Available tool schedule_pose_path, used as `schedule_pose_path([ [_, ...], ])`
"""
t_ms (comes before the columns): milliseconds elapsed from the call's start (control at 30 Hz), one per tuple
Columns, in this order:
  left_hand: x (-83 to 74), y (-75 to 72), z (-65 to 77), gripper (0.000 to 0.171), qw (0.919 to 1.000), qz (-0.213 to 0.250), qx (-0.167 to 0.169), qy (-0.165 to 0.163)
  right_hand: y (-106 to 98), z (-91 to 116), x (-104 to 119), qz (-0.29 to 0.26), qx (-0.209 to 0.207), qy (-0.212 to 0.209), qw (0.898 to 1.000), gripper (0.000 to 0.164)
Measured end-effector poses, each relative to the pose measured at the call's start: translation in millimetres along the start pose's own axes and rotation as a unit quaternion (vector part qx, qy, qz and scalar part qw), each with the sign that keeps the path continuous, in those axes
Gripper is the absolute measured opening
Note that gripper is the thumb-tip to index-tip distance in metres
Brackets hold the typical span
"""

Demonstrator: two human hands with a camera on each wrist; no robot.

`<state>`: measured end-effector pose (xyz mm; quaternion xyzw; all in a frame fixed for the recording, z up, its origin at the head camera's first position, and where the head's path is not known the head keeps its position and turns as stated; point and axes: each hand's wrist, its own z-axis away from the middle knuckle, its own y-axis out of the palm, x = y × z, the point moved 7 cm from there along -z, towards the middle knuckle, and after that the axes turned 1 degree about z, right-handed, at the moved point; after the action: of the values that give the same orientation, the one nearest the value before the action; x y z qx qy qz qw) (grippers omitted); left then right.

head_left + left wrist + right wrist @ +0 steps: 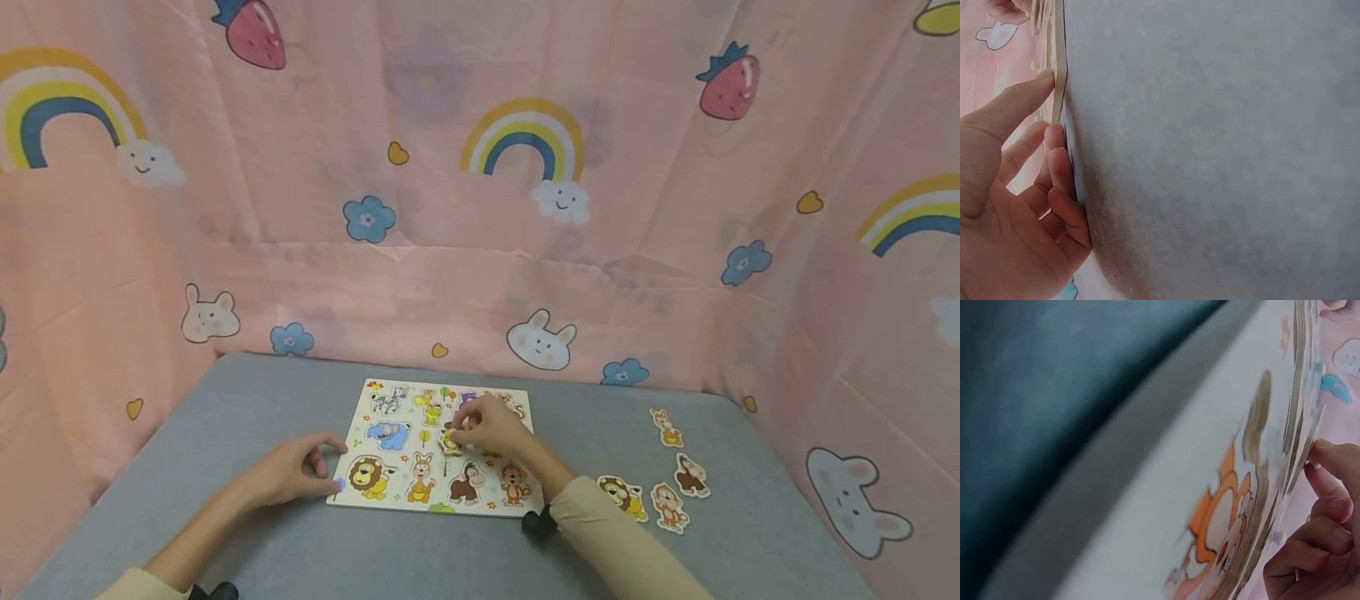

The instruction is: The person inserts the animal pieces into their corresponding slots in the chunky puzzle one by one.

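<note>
A white wooden animal puzzle board (405,452) lies on the grey table, with zebra, giraffe, elephant, lion, kangaroo, horse and monkey pictures. My left hand (291,472) rests at the board's left side; in the left wrist view its thumb (1025,100) and fingertips touch the edge. Over the middle of the board, my right hand (491,429) pinches a yellow-brown animal puzzle piece (448,442) between thumb and finger. That piece is tilted against the board's surface in the right wrist view, and the fingers partly cover it. The hand hides several pictures at the upper right.
To the right of the board lie several loose pieces: a kangaroo (666,427), a horse (692,476), a monkey (670,508) and a lion (624,498), partly behind the right sleeve (615,533). A pink printed curtain (465,275) stands behind the table (285,383).
</note>
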<state>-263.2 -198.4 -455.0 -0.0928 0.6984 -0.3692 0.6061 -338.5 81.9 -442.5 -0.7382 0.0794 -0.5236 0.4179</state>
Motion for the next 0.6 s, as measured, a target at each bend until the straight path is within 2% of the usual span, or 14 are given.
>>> schedule_pose_path([
  [167,1.1,0.6,0.6,0.048,1.0000,0.001,-0.001,-0.001,3.3,-1.1,-0.3,0.017,-0.002,0.014,1.000,0.005],
  [467,2.5,0.8,0.0,0.048,1.0000,0.005,0.001,0.004,4.2,-2.4,1.2,0.036,-0.001,-0.014,0.999,0.006],
  [600,2.9,0.5,-0.8,0.048,0.9999,0.008,0.002,0.008,3.8,-2.3,0.5,0.035,0.000,-0.007,0.999,0.006],
])
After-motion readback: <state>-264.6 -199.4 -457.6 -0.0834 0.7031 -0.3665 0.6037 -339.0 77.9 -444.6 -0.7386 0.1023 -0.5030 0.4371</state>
